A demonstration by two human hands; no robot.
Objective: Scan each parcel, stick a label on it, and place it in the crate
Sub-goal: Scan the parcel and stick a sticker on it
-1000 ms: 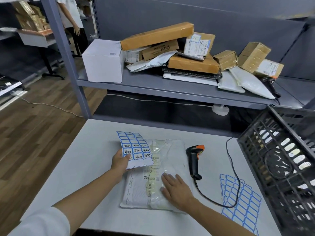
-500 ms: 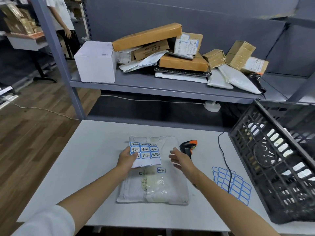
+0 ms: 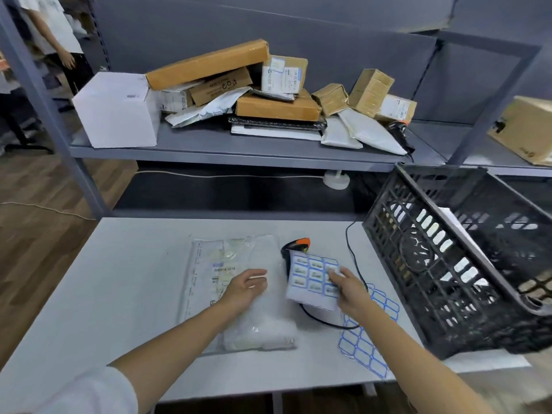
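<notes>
A white plastic mailer parcel lies flat on the white table. My left hand rests on its middle, fingers spread, holding nothing. My right hand grips a sheet of blue-framed labels just right of the parcel, over the black and orange scanner, which lies on the table mostly hidden under the sheet. A black plastic crate stands tilted at the right with something white inside.
A second label sheet lies near the table's front right under the scanner cable. Several cardboard boxes and mailers pile on the grey shelf behind. A person stands at far left.
The label sheet passed from my left hand to my right and moved right over the scanner. My left hand came down onto the parcel.
</notes>
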